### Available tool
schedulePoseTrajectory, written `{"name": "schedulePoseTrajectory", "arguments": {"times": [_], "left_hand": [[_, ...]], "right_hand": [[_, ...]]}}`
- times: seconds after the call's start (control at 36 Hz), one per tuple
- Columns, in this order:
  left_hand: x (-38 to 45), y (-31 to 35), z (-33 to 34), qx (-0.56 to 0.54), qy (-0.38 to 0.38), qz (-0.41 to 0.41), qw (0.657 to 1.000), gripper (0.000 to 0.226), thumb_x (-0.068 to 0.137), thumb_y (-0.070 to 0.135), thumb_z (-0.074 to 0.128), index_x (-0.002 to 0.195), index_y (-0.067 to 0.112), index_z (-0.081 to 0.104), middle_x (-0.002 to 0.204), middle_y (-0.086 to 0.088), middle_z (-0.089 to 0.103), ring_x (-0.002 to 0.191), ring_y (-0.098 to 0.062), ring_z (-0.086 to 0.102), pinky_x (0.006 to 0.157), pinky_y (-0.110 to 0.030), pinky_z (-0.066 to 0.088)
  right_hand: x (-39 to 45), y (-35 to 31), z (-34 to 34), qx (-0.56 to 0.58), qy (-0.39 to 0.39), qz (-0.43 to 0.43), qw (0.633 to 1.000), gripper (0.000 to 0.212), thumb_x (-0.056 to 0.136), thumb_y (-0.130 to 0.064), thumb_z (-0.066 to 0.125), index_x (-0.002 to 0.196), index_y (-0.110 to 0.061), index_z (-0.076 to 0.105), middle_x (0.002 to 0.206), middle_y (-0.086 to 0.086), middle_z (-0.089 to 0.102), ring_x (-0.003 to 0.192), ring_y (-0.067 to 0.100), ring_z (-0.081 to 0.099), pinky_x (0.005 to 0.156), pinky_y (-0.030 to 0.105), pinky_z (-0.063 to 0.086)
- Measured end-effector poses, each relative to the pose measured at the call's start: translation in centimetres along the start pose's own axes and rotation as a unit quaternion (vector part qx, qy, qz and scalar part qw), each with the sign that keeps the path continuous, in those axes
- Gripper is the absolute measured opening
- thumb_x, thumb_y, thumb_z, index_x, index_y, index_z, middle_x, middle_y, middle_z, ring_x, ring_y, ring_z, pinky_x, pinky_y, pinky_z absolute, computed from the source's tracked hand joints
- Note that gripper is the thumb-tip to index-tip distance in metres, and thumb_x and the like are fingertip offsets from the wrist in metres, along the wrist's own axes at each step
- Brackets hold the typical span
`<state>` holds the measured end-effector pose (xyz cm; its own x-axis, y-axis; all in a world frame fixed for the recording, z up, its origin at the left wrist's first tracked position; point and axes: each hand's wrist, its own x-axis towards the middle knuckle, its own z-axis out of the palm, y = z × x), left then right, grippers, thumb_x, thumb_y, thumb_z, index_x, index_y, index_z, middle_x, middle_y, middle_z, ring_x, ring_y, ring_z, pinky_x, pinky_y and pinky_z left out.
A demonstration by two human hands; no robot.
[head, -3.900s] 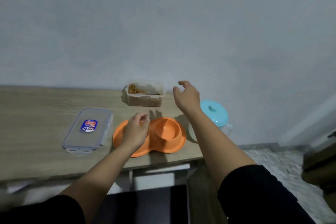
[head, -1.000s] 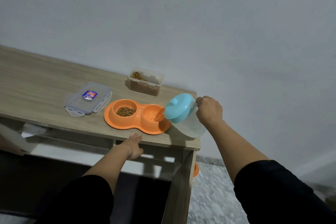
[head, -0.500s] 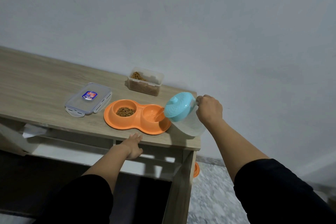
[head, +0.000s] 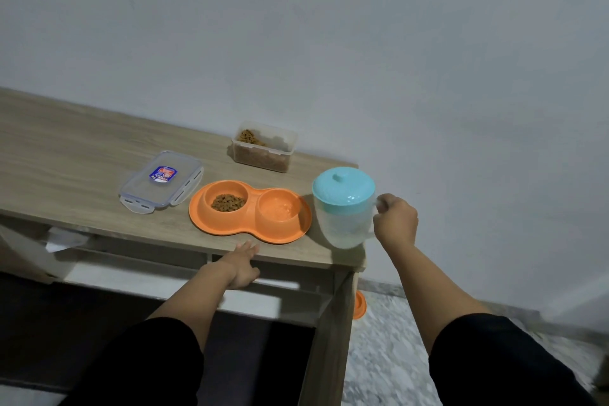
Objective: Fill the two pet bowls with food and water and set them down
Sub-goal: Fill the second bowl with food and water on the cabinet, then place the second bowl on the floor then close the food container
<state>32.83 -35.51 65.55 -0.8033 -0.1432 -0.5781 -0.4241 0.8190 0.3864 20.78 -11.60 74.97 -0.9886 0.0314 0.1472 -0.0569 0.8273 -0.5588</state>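
Observation:
An orange double pet bowl (head: 250, 230) lies near the front edge of the wooden table (head: 66, 155). Its left cup holds brown kibble (head: 228, 202); its right cup (head: 279, 209) holds water. A clear pitcher with a blue lid (head: 342, 204) stands upright at the table's right corner, and my right hand (head: 393, 220) grips its handle. My left hand (head: 242, 264) rests flat against the table's front edge below the bowl, fingers apart, holding nothing.
An open clear food container (head: 263, 150) with kibble stands at the back by the wall. Its lid (head: 161, 180) lies left of the bowl. A shelf runs under the table. Another orange object (head: 360, 304) sits on the marble floor by the table leg.
The pitcher was tilted with its spout over the right cup; it is upright now, to the right of the bowl. My left hand has stayed at the table edge.

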Motion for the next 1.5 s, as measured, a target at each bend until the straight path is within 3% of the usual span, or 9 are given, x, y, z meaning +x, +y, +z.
{"name": "schedulePoseTrajectory", "arguments": {"times": [0.17, 0.31, 0.47, 0.58, 0.72, 0.86, 1.03, 1.17, 1.5], "left_hand": [[0.0, 0.1, 0.3, -0.015, 0.009, 0.005, 1.000, 0.068, 0.100, 0.025, 0.043, 0.156, 0.019, 0.006, 0.163, 0.000, -0.009, 0.151, -0.020, -0.006, 0.122, -0.035, 0.005], [-0.1, 0.0, 0.5, -0.032, 0.026, 0.014, 0.999, 0.066, 0.100, 0.026, 0.043, 0.156, 0.017, 0.008, 0.164, -0.001, -0.006, 0.151, -0.020, -0.005, 0.121, -0.033, 0.005], [-0.6, -0.6, 0.9, -0.200, 0.197, 0.001, 0.960, 0.045, 0.098, 0.018, 0.047, 0.143, 0.011, 0.046, 0.148, -0.007, 0.046, 0.136, -0.024, 0.042, 0.112, -0.030, 0.030], [-0.9, -1.1, 0.6, -0.302, 0.281, -0.062, 0.909, 0.036, 0.098, 0.022, 0.047, 0.131, 0.008, 0.054, 0.132, -0.012, 0.059, 0.122, -0.027, 0.053, 0.097, -0.032, 0.038], [-0.2, -2.3, -1.3, -0.373, 0.318, -0.131, 0.862, 0.048, 0.097, 0.029, 0.052, 0.134, 0.001, 0.046, 0.131, -0.020, 0.056, 0.122, -0.035, 0.051, 0.094, -0.037, 0.039], [1.2, -4.3, -3.4, -0.356, 0.310, -0.171, 0.865, 0.056, 0.097, 0.036, 0.051, 0.134, -0.004, 0.041, 0.131, -0.024, 0.051, 0.121, -0.040, 0.050, 0.085, -0.038, 0.037], [4.0, -6.7, -6.2, -0.304, 0.261, -0.203, 0.893, 0.071, 0.094, 0.053, 0.047, 0.132, -0.008, 0.045, 0.130, -0.028, 0.053, 0.119, -0.043, 0.051, 0.093, -0.044, 0.042], [5.6, -8.1, -7.5, -0.279, 0.222, -0.173, 0.918, 0.067, 0.090, 0.058, 0.049, 0.119, -0.002, 0.059, 0.114, -0.023, 0.064, 0.105, -0.039, 0.060, 0.088, -0.042, 0.049], [7.8, -10.0, -10.2, -0.398, 0.108, -0.198, 0.889, 0.077, 0.064, 0.056, 0.068, 0.124, 0.010, 0.055, 0.115, -0.014, 0.062, 0.104, -0.033, 0.059, 0.091, -0.043, 0.054]], "right_hand": [[-1.8, 1.8, 1.2, 0.093, 0.031, 0.073, 0.993, 0.024, 0.088, 0.007, 0.044, 0.100, 0.001, 0.064, 0.100, 0.020, 0.066, 0.092, 0.035, 0.060, 0.081, 0.039, 0.050], [-2.8, 2.4, 2.2, 0.141, 0.033, 0.096, 0.985, 0.025, 0.095, 0.000, 0.045, 0.112, -0.004, 0.062, 0.111, 0.014, 0.065, 0.089, 0.019, 0.053, 0.080, 0.028, 0.043], [-3.8, 2.5, 3.1, 0.205, 0.043, 0.180, 0.961, 0.052, 0.090, -0.018, 0.056, 0.138, -0.010, 0.039, 0.139, 0.012, 0.046, 0.124, 0.029, 0.049, 0.102, 0.039, 0.042], [-5.1, 2.8, 5.1, 0.236, -0.011, 0.375, 0.896, 0.050, 0.084, -0.030, 0.056, 0.123, 0.000, 0.048, 0.127, 0.021, 0.054, 0.112, 0.040, 0.054, 0.090, 0.042, 0.047], [-6.1, 3.9, 10.7, 0.224, -0.153, 0.329, 0.905, 0.030, 0.072, -0.035, 0.049, 0.078, -0.007, 0.057, 0.103, 0.023, 0.068, 0.100, 0.038, 0.063, 0.092, 0.047, 0.052], [-7.5, -0.9, 10.6, 0.278, -0.174, 0.329, 0.886, 0.023, 0.080, -0.030, 0.057, 0.063, -0.014, 0.055, 0.078, 0.011, 0.067, 0.089, 0.033, 0.067, 0.089, 0.047, 0.054], [-6.2, -4.7, 12.0, 0.277, -0.161, 0.312, 0.894, 0.028, 0.084, -0.041, 0.062, 0.084, -0.013, 0.059, 0.103, 0.015, 0.068, 0.100, 0.030, 0.064, 0.096, 0.045, 0.050], [-5.1, -7.0, 13.1, 0.263, -0.137, 0.356, 0.886, 0.071, 0.078, -0.051, 0.067, 0.125, 0.000, 0.054, 0.123, 0.018, 0.061, 0.111, 0.035, 0.059, 0.096, 0.046, 0.050], [-5.6, -10.7, 15.5, 0.278, -0.069, 0.462, 0.839, 0.067, 0.077, -0.042, 0.069, 0.129, -0.003, 0.051, 0.123, 0.017, 0.057, 0.107, 0.034, 0.059, 0.092, 0.048, 0.052]]}}
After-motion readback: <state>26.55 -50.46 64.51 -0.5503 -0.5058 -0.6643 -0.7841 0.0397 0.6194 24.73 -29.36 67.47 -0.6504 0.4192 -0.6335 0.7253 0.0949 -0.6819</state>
